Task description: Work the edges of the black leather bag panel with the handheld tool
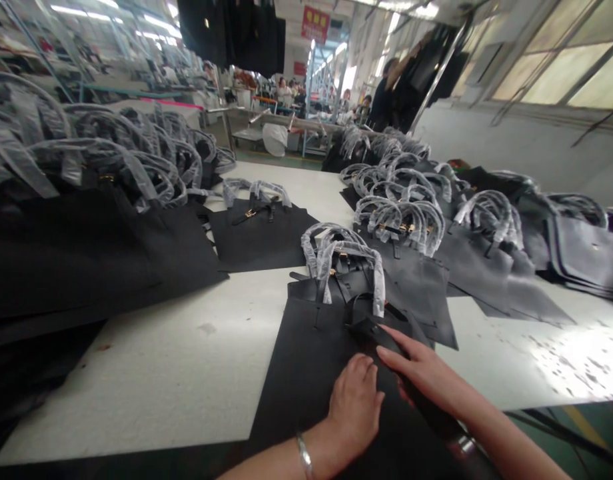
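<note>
The black bag (316, 360) is lying flat on the white surface (186, 373), at its near edge, and serves here as the landmark. The left hand (354, 407) is resting palm-down on the bag's lower panel, fingers together, pressing rather than gripping. The right hand (426, 377) is lying just to the right of it, its grip closing around a dark strap (381, 337) that is running up toward the bag's wrapped handles (344, 263). Judging by this, the strap work on this bag is under way and not yet finished (the strap end is loose in the hand). Beyond the bag, a single flat bag (259, 230) is lying apart; to the far right, overlapping rows of bags (436, 227) with film-wrapped handles are covering the surface; to the left, a taller stack (86, 220) is standing. The nearest of the right-hand rows is touching the bag's upper corner and is crowding that side. People are working far behind, indistinct.
</note>
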`<action>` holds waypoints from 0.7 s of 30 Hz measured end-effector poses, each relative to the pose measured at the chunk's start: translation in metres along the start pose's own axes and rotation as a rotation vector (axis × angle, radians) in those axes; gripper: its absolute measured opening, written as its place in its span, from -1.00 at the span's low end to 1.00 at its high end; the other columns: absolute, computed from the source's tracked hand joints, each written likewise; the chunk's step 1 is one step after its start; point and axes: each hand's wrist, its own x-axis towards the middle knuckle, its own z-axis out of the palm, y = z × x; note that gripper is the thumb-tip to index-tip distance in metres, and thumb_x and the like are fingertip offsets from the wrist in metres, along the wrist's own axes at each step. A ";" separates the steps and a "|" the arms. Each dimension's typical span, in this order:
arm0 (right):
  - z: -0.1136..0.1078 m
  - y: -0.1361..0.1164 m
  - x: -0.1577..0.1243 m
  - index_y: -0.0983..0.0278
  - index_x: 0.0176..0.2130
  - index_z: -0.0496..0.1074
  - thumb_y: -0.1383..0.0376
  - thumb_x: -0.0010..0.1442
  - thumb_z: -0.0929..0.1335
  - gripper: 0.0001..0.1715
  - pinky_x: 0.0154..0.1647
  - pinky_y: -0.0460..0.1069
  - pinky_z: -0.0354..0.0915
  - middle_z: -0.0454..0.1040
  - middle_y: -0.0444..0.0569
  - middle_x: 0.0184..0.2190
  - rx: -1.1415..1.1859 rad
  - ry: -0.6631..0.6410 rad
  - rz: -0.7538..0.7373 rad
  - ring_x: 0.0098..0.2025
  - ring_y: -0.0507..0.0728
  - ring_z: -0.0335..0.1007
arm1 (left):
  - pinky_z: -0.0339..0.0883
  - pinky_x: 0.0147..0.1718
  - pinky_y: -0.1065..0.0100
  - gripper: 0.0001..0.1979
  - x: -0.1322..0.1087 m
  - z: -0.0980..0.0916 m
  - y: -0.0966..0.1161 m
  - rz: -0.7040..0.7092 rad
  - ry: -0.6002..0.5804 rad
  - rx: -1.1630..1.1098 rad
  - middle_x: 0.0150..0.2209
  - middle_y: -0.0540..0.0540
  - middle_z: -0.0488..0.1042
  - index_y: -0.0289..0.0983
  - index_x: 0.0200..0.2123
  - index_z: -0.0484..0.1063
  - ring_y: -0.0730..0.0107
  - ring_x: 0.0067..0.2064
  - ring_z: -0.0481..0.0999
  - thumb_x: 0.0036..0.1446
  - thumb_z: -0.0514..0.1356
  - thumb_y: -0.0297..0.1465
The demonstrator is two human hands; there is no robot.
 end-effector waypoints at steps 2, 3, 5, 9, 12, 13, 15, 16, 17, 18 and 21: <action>0.008 -0.002 0.002 0.19 0.25 0.15 0.05 0.22 0.29 -0.32 -0.71 -0.10 0.26 0.44 -0.20 -0.64 -0.037 -0.026 0.016 -0.69 0.08 0.36 | 0.20 0.21 0.11 -0.49 -0.002 0.007 0.000 0.025 -0.006 -0.036 0.17 -0.17 0.28 -0.31 0.17 0.22 0.11 0.20 0.23 0.12 0.15 -0.46; 0.013 -0.004 0.004 0.21 0.25 0.16 0.07 0.22 0.29 -0.33 -0.72 -0.10 0.25 0.47 -0.17 -0.60 -0.059 -0.035 0.024 -0.69 0.08 0.36 | 0.20 0.21 0.12 -0.48 -0.002 0.007 -0.001 0.039 -0.013 -0.051 0.17 -0.17 0.29 -0.31 0.18 0.21 0.12 0.20 0.24 0.12 0.14 -0.46; 0.019 -0.009 0.012 0.23 0.22 0.19 0.09 0.21 0.29 -0.35 -0.73 -0.09 0.24 0.51 -0.12 -0.53 -0.086 -0.052 0.035 -0.69 0.08 0.36 | 0.21 0.20 0.14 -0.50 -0.002 0.006 -0.001 0.056 -0.029 -0.070 0.15 -0.17 0.32 -0.32 0.16 0.24 0.13 0.18 0.26 0.12 0.14 -0.46; 0.017 -0.023 0.030 0.22 0.21 0.23 0.05 0.20 0.30 -0.35 -0.65 -0.07 0.29 0.44 -0.18 -0.64 -0.100 0.086 -0.014 -0.66 0.11 0.39 | 0.21 0.20 0.19 -0.61 -0.001 -0.004 0.000 0.038 -0.041 -0.101 0.10 -0.15 0.36 -0.31 0.06 0.34 0.18 0.15 0.28 0.14 0.13 -0.45; 0.005 -0.028 0.036 0.14 0.28 0.12 0.00 0.21 0.28 -0.28 -0.59 -0.06 0.33 0.39 -0.25 -0.71 -0.102 0.303 -0.082 -0.63 0.14 0.43 | 0.19 0.21 0.22 -0.63 -0.001 -0.010 -0.001 0.047 -0.029 -0.141 0.09 -0.13 0.37 -0.31 0.05 0.35 0.22 0.16 0.27 0.15 0.12 -0.45; 0.001 -0.028 0.034 0.11 0.29 0.10 -0.01 0.20 0.28 -0.26 -0.58 -0.05 0.33 0.39 -0.26 -0.71 -0.096 0.324 -0.092 -0.62 0.14 0.43 | 0.19 0.21 0.22 -0.63 -0.001 -0.011 -0.002 0.053 -0.026 -0.150 0.10 -0.14 0.37 -0.31 0.05 0.35 0.22 0.16 0.26 0.15 0.12 -0.44; -0.003 -0.026 0.028 0.10 0.29 0.10 -0.02 0.19 0.30 -0.25 -0.60 -0.06 0.31 0.38 -0.27 -0.71 -0.086 0.254 -0.074 -0.63 0.13 0.42 | 0.17 0.22 0.21 -0.63 -0.001 -0.011 -0.003 0.067 -0.022 -0.153 0.10 -0.15 0.37 -0.31 0.06 0.34 0.22 0.17 0.27 0.17 0.12 -0.43; -0.002 -0.024 0.024 0.12 0.28 0.12 -0.02 0.18 0.30 -0.24 -0.62 -0.06 0.29 0.37 -0.27 -0.72 -0.081 0.176 -0.051 -0.65 0.13 0.40 | 0.16 0.22 0.21 -0.63 -0.001 -0.010 -0.004 0.073 -0.018 -0.148 0.10 -0.16 0.36 -0.31 0.07 0.33 0.22 0.17 0.27 0.18 0.11 -0.43; 0.000 -0.024 0.020 0.14 0.28 0.12 -0.02 0.18 0.31 -0.23 -0.64 -0.07 0.28 0.36 -0.27 -0.72 -0.073 0.088 -0.026 -0.66 0.12 0.38 | 0.16 0.22 0.20 -0.62 -0.001 -0.009 -0.004 0.075 -0.015 -0.140 0.10 -0.17 0.36 -0.32 0.08 0.32 0.21 0.17 0.27 0.18 0.11 -0.42; 0.004 -0.023 0.016 0.16 0.28 0.13 -0.01 0.18 0.31 -0.23 -0.65 -0.07 0.26 0.38 -0.26 -0.71 -0.071 0.004 -0.007 -0.67 0.11 0.37 | 0.18 0.21 0.19 -0.63 -0.001 -0.006 -0.004 0.073 -0.018 -0.130 0.10 -0.17 0.37 -0.32 0.08 0.32 0.20 0.16 0.28 0.19 0.11 -0.42; 0.020 -0.029 0.013 0.19 0.27 0.17 0.05 0.17 0.31 -0.26 -0.53 -0.03 0.35 0.54 -0.13 -0.51 -0.153 -0.163 -0.010 -0.56 0.14 0.46 | 0.32 0.09 0.16 -0.70 0.001 0.006 -0.006 0.079 -0.096 -0.084 -0.02 -0.16 0.46 -0.30 -0.01 0.38 0.16 0.05 0.41 0.18 0.08 -0.47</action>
